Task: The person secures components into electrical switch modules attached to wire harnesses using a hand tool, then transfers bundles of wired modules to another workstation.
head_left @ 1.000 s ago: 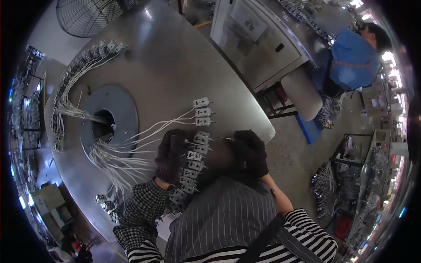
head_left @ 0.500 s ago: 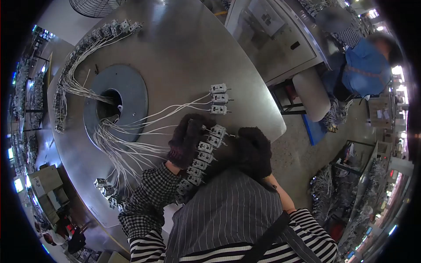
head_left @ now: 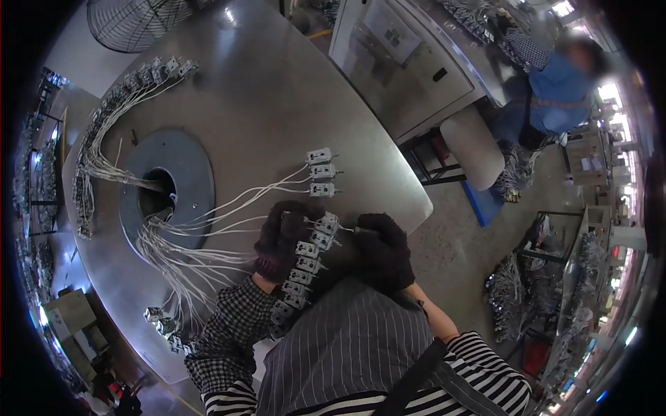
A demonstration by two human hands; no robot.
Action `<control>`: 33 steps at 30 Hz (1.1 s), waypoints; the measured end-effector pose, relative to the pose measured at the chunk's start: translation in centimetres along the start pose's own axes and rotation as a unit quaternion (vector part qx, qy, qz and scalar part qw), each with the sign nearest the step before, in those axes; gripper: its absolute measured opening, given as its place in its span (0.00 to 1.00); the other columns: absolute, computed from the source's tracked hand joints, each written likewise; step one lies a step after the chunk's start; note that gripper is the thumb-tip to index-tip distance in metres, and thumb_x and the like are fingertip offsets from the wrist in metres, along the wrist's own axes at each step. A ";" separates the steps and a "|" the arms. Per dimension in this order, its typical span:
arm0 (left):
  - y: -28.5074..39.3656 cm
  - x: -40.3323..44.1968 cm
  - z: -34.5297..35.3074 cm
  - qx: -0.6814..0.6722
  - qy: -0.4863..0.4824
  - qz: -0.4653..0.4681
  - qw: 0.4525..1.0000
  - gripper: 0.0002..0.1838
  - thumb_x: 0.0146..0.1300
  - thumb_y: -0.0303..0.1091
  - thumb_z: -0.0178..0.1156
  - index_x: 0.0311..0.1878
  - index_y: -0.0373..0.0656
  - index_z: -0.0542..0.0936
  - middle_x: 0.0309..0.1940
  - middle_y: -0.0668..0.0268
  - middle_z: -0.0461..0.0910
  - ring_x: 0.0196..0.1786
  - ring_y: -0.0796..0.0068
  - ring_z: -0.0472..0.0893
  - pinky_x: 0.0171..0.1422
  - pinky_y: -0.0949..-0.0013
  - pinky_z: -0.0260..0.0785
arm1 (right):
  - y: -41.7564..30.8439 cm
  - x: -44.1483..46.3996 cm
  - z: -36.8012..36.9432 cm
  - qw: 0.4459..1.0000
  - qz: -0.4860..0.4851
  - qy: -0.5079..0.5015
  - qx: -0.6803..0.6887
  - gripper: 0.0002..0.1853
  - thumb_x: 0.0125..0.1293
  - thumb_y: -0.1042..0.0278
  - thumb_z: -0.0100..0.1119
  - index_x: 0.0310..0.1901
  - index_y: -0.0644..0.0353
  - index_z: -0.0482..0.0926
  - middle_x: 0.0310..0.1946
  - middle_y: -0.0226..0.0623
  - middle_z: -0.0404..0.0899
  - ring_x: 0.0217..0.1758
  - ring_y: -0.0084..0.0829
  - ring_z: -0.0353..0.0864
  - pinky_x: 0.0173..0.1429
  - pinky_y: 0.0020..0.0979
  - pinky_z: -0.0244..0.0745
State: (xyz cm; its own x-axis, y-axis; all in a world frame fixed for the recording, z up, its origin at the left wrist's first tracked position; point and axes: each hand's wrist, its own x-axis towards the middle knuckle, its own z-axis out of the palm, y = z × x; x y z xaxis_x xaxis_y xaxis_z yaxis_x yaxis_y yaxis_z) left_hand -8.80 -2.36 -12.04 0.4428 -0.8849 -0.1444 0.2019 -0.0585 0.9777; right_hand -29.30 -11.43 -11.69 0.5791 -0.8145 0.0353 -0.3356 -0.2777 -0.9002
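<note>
My left hand (head_left: 280, 240), in a dark glove, is closed round the wired end of a white switch block (head_left: 325, 223) at the top of a slanting row. My right hand (head_left: 383, 248), also gloved, is closed on a thin tool (head_left: 358, 230) whose tip meets the pin side of that block. Below it, several similar blocks (head_left: 300, 276) run down beside my left wrist to the apron. Three separate blocks (head_left: 321, 171) lie above on the metal table. White wires (head_left: 187, 267) fan out from the ring's hole to the blocks.
A grey ring (head_left: 201, 166) sits on the metal table (head_left: 277, 90). A curved row of wired blocks (head_left: 104, 118) lines the far left edge. Upper left is a fan (head_left: 135, 24). A stool (head_left: 472, 147) stands right, near a person in blue (head_left: 558, 90).
The view shifted and swung back. My right hand has moved in toward the top block, and the tool's tip now meets it. The person in blue leans differently.
</note>
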 end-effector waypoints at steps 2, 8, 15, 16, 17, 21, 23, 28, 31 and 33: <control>-0.8 0.3 -0.6 0.025 -0.018 0.027 0.999 0.16 0.81 0.40 0.44 0.56 0.39 0.74 0.46 0.59 0.85 0.47 0.71 0.85 0.51 0.69 0.80 | 0.2 0.1 0.0 0.993 -0.091 0.026 -0.067 0.14 0.65 0.68 0.63 0.51 0.63 0.82 0.37 0.36 0.82 0.36 0.23 0.80 0.41 0.28 0.76; 1.3 0.3 0.0 0.038 -0.013 0.016 0.999 0.18 0.81 0.43 0.41 0.56 0.39 0.73 0.46 0.58 0.84 0.44 0.68 0.86 0.47 0.67 0.81 | 1.0 -0.3 0.0 0.997 0.031 -0.014 0.073 0.14 0.65 0.66 0.64 0.49 0.63 0.83 0.35 0.34 0.83 0.37 0.22 0.80 0.42 0.28 0.76; 1.1 0.2 0.0 0.158 -0.026 0.088 0.983 0.20 0.82 0.46 0.40 0.55 0.39 0.74 0.46 0.58 0.84 0.44 0.69 0.86 0.48 0.68 0.80 | 1.2 -0.3 0.1 0.999 0.000 -0.014 0.038 0.14 0.65 0.65 0.63 0.49 0.63 0.83 0.37 0.35 0.84 0.39 0.24 0.81 0.45 0.29 0.76; 1.3 0.2 0.0 0.148 -0.029 0.083 0.985 0.21 0.82 0.46 0.40 0.56 0.39 0.74 0.47 0.58 0.84 0.44 0.69 0.85 0.48 0.68 0.79 | 1.2 -0.2 -0.1 0.999 -0.038 -0.021 0.014 0.15 0.66 0.64 0.63 0.50 0.63 0.82 0.39 0.38 0.84 0.40 0.29 0.83 0.47 0.31 0.77; 1.4 0.2 0.0 0.138 -0.032 0.079 0.987 0.22 0.82 0.47 0.39 0.56 0.39 0.74 0.47 0.58 0.84 0.44 0.70 0.85 0.49 0.68 0.79 | 1.2 -0.1 -0.3 0.997 -0.077 -0.029 -0.010 0.16 0.66 0.62 0.63 0.51 0.63 0.82 0.41 0.40 0.85 0.42 0.33 0.84 0.49 0.33 0.77; 1.3 0.5 -0.2 0.193 -0.043 0.135 0.971 0.22 0.82 0.48 0.39 0.55 0.39 0.75 0.47 0.58 0.83 0.45 0.71 0.85 0.49 0.69 0.79 | 1.7 -0.4 -0.7 0.997 0.037 -0.060 -0.035 0.18 0.67 0.59 0.63 0.52 0.62 0.81 0.44 0.45 0.84 0.46 0.43 0.85 0.51 0.37 0.78; 1.6 0.4 0.0 0.057 -0.046 0.010 0.997 0.22 0.81 0.47 0.40 0.54 0.39 0.75 0.48 0.59 0.83 0.45 0.71 0.85 0.49 0.69 0.79 | 1.2 -0.3 -0.5 0.994 -0.016 -0.040 -0.099 0.19 0.67 0.55 0.63 0.52 0.60 0.81 0.45 0.49 0.84 0.47 0.46 0.85 0.50 0.41 0.78; 0.9 0.4 -0.1 0.169 -0.040 0.095 0.980 0.20 0.81 0.45 0.42 0.54 0.39 0.76 0.47 0.59 0.83 0.45 0.71 0.85 0.47 0.70 0.80 | -2.6 2.5 2.1 0.994 0.045 -0.030 -0.095 0.17 0.65 0.57 0.66 0.47 0.63 0.81 0.36 0.47 0.82 0.42 0.46 0.84 0.46 0.41 0.79; 0.7 0.3 -0.1 0.156 -0.035 0.096 0.983 0.18 0.80 0.44 0.44 0.53 0.39 0.76 0.47 0.59 0.83 0.46 0.71 0.85 0.47 0.70 0.80 | -2.4 3.2 2.7 0.978 -0.096 -0.001 -0.183 0.15 0.65 0.59 0.67 0.44 0.63 0.80 0.32 0.42 0.81 0.36 0.38 0.83 0.42 0.39 0.78; 0.3 -0.1 -0.2 0.138 -0.038 0.080 0.986 0.18 0.80 0.43 0.44 0.53 0.39 0.77 0.46 0.59 0.83 0.47 0.71 0.85 0.47 0.70 0.80 | -0.6 3.3 2.9 0.964 -0.192 0.018 -0.183 0.13 0.66 0.61 0.67 0.42 0.63 0.80 0.31 0.39 0.81 0.33 0.33 0.82 0.38 0.37 0.77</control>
State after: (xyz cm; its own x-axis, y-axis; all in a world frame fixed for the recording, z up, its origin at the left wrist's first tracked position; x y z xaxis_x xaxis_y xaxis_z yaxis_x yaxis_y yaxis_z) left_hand -8.61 -2.24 -11.74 0.3809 -0.9245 0.0159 -0.1155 -0.0306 0.9928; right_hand -25.06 -12.44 -12.25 0.6887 -0.6310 0.3572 -0.3444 -0.7182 -0.6046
